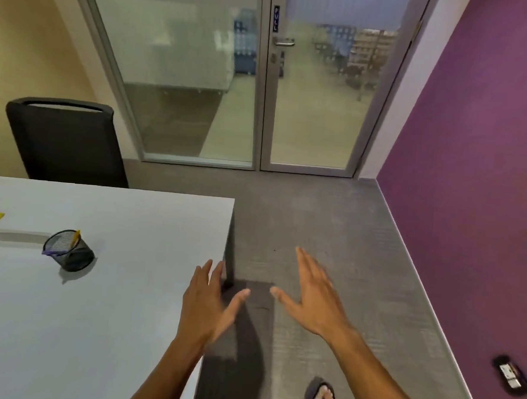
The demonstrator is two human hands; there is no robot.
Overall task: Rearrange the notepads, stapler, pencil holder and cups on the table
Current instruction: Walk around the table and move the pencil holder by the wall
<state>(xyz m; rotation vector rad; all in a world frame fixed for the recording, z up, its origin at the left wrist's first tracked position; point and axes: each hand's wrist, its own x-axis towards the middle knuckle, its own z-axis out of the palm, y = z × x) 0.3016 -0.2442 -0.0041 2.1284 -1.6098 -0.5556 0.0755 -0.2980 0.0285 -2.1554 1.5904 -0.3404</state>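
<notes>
Both hands, left hand and right hand, hover spread and empty; the light, rigid black wire-mesh pencil holder looks easiest gripped around its wall.

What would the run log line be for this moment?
left hand open, over table edge | right hand open, above floor | pencil holder upright on table, untouched

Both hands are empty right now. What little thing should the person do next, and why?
Probably reach the left hand leftward to the black mesh pencil holder on the white table. Both hands are open and hold nothing; the right hand hangs over the floor beyond the table's edge. The holder is the only whole task thing in view, and the left hand is nearer to it.
</notes>
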